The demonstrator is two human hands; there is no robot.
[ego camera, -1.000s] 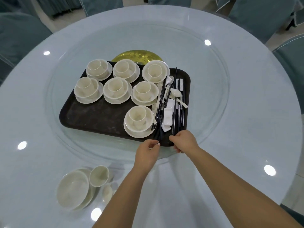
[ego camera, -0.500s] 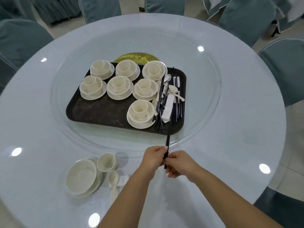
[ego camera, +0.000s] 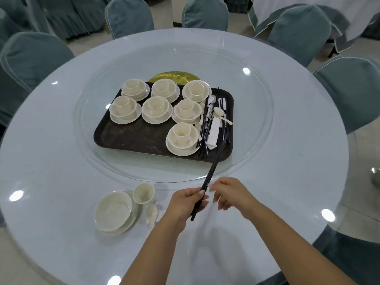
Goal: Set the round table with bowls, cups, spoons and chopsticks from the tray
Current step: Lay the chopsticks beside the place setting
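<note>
The left hand (ego camera: 186,202) pinches a pair of black chopsticks (ego camera: 207,182) in its grip, thumb and fingers closed round the lower part of the shafts. The sticks slant up and to the right, and their far tips reach over the near right corner of the tray (ego camera: 131,138). The right hand (ego camera: 228,195) is just right of the shafts, its fingers loosely spread and somewhat blurred; it seems to hold nothing.

The dark tray sits on the glass turntable (ego camera: 257,124) in the middle of the round worktop (ego camera: 51,161). On the tray stand seven stacked bowl-and-cup sets, and along its right side lie more chopsticks, white spoons and white rests. Nearer than the tray, to its left, a place is laid: a bowl (ego camera: 114,210), a cup (ego camera: 143,193) and a spoon (ego camera: 151,214).
</note>
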